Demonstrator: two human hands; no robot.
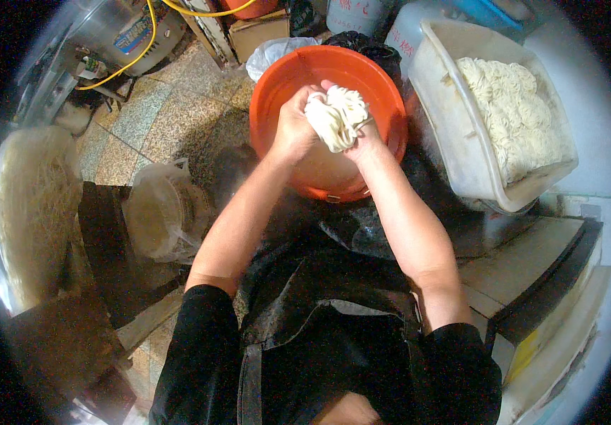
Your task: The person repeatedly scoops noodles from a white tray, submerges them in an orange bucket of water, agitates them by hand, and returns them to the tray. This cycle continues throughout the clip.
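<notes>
A bundle of thick pale noodles lies between my two hands, above a round orange plastic basin. My left hand grips the bundle from its left side, with the thumb near the top. My right hand cups it from below and the right; the bundle hides most of those fingers. Inside the basin, what lies under my hands is hard to make out. At the right, a whitish plastic tub holds many coiled noodle portions laid close together.
A clear plastic bag stands at the left, near a large bundle of fine dry strands. A metal pot and a yellow hose are at upper left. Grey cylinders stand behind the basin. A cabinet-like surface lies at lower right.
</notes>
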